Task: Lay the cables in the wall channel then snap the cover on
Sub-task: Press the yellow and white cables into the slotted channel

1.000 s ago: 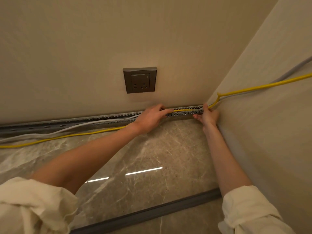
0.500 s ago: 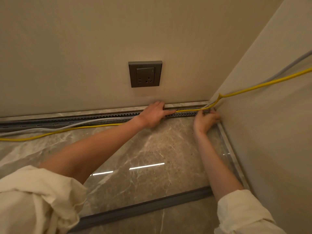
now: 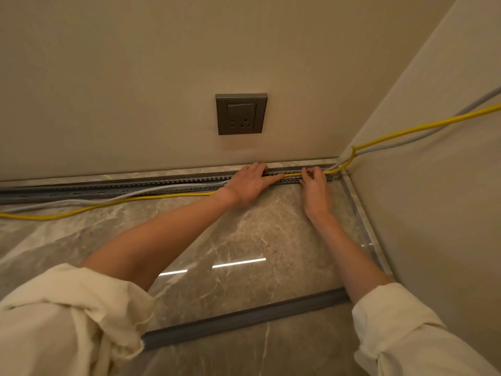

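The job is only partly done. Near the corner, the yellow cable [image 3: 168, 197] sits in the slotted grey wall channel [image 3: 113, 188], which runs along the bottom of the wall. The left hand [image 3: 250, 183] lies flat on the channel with its fingers stretched out, pressing the yellow cable down. The right hand [image 3: 314, 184] is just beside it, closer to the corner, with its fingers curled on the yellow cable at the channel's edge; it looks like a pinch, but the fingertips are too small to see well.

Further left, the yellow cable has not gone in yet. It lies loose on the floor [image 3: 244, 240] in front of the channel. The grey cable [image 3: 151, 190] comes out of the channel there too and trails away to the left. So most of the cable run is left to tuck in.

The cover [image 3: 244, 318], a long dark grey strip, lies on the floor close to the person, well apart from the channel. It has not been snapped on.

The floor is shiny brown stone with pale veins, and lights shine back off it. The walls are plain beige. A dark wall socket [image 3: 241, 114] sits above the hands. Both cables climb out at the corner and run up along the right wall [image 3: 433, 213]. The person wears cream sleeves [image 3: 67, 316], rolled up.
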`<state>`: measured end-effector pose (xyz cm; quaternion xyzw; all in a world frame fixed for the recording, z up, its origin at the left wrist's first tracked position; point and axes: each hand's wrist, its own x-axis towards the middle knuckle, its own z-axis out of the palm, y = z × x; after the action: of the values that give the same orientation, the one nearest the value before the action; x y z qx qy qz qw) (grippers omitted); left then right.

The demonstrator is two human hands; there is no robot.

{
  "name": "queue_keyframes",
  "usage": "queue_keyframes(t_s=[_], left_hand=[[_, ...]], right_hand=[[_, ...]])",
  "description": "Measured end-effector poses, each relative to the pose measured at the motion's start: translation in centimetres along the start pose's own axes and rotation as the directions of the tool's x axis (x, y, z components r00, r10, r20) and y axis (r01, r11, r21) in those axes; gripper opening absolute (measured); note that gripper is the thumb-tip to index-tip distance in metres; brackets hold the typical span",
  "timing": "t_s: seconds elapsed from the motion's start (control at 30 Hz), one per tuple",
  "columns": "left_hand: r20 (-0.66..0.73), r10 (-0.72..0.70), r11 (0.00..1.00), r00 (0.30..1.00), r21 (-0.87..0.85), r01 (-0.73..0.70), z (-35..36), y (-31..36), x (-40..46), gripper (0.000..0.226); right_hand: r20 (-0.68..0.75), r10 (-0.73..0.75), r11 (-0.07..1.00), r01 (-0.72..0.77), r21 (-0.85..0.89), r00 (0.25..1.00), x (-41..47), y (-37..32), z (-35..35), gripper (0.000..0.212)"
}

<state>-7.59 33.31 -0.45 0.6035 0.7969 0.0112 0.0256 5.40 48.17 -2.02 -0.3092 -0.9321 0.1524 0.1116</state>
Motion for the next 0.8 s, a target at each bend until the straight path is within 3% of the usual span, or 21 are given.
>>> queue_keyframes(t_s=[0.13, 0.37, 0.63, 0.73, 0.8], left_hand=[[-0.107, -0.042, 0.998, 0.993, -0.052, 0.037, -0.2, -1.7, -3.7, 0.068], [-0.211, -0.19, 0.979, 0.959, -0.113, 0.169, -0.9, -6.6, -12.0, 0.046], [-0.157, -0.258, 0.965, 0.953, -0.099, 0.244, -1.4, -10.3, -17.7, 0.039], [-0.114, -0.239, 0.971, 0.964, -0.06, 0.233, -1.3, -10.3, -17.5, 0.041], [-0.091, -0.221, 0.975, 0.971, -0.011, 0.221, -1.2, -10.4, -17.3, 0.042]], right_hand=[[0.002, 0.048, 0.981, -0.047, -0.191, 0.999, -0.1, -1.3, 0.1, 0.049], [0.005, 0.171, 0.954, -0.165, -0.25, 0.985, -0.4, -4.0, 0.4, 0.048], [0.096, 0.334, 0.925, -0.307, -0.225, 0.937, -1.4, -7.8, 1.5, 0.076], [0.116, 0.319, 0.938, -0.295, -0.182, 0.941, -2.4, -9.8, 2.5, 0.074], [0.069, 0.215, 0.967, -0.203, -0.154, 0.974, -3.4, -11.8, 3.3, 0.066]])
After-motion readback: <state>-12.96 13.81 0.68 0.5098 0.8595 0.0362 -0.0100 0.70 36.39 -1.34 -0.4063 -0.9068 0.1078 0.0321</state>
